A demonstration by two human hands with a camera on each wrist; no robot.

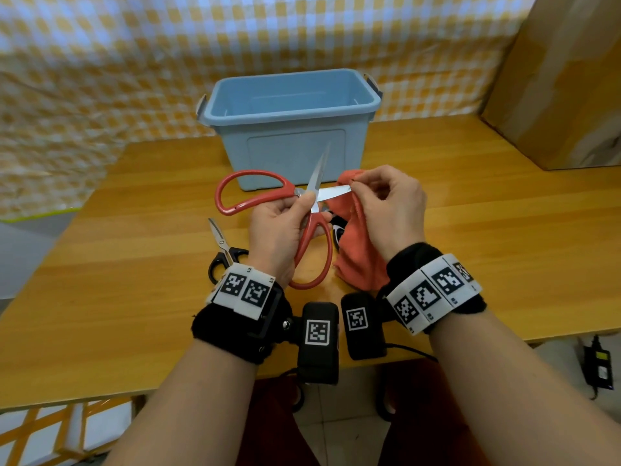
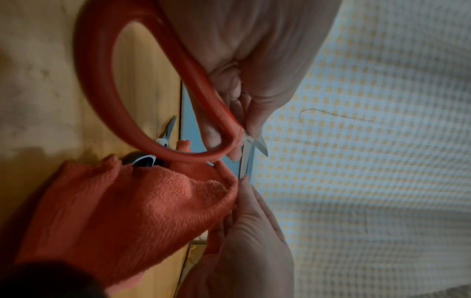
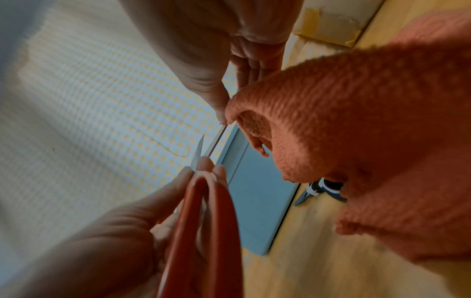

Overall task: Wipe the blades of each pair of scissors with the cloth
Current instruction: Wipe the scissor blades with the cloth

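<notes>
While spread open above the wooden table [image 1: 470, 230]: large red-handled steel scissors [image 1: 268, 193], gripped near the pivot by left hand [image 1: 279, 227].
Orange terry cloth [image 1: 359, 250] pinched on one blade tip by right hand [image 1: 386, 206].

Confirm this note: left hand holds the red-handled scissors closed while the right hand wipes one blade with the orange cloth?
Not closed. The head view shows the red-handled scissors spread open in the left hand. The right hand does pinch the orange cloth at one blade's tip.
</notes>
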